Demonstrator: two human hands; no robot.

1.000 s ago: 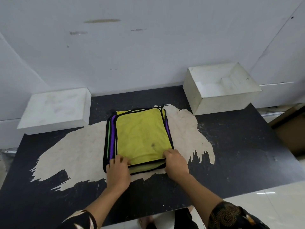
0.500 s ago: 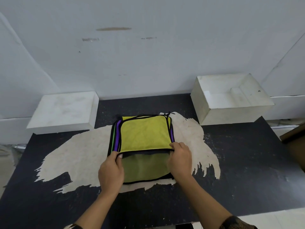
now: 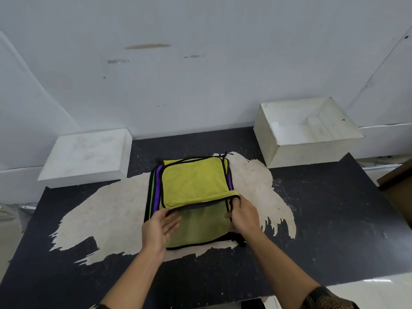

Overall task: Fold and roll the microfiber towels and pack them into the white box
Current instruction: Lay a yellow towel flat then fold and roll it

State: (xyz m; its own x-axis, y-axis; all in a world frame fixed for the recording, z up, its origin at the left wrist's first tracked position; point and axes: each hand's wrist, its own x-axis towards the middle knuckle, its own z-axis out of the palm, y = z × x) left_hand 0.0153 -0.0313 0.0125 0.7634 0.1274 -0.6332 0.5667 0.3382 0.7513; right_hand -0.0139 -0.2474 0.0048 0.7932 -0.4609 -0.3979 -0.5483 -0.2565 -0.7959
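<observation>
- Pinches near right corner of top yellow towel (image 3: 194, 184) with right grip (image 3: 244, 217), fingers curled.
- Rests left grip (image 3: 159, 228) flat, fingers straight, on the towel beneath (image 3: 200, 226).
- Has towel stack (image 3: 158, 186) lying on the surface (image 3: 334, 219), left of and nearer than the white box (image 3: 296, 150).

Bare black tabletop (image 3: 323, 219) separates the stacked yellow microfiber towels (image 3: 194, 181) from the open-topped white box (image 3: 312, 152). A flat white block (image 3: 84, 152) stands back-left.

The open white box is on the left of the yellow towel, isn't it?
Not quite. The open white box stands on the right of the yellow towel, not the left. The head view shows it at the table's far right.
</observation>
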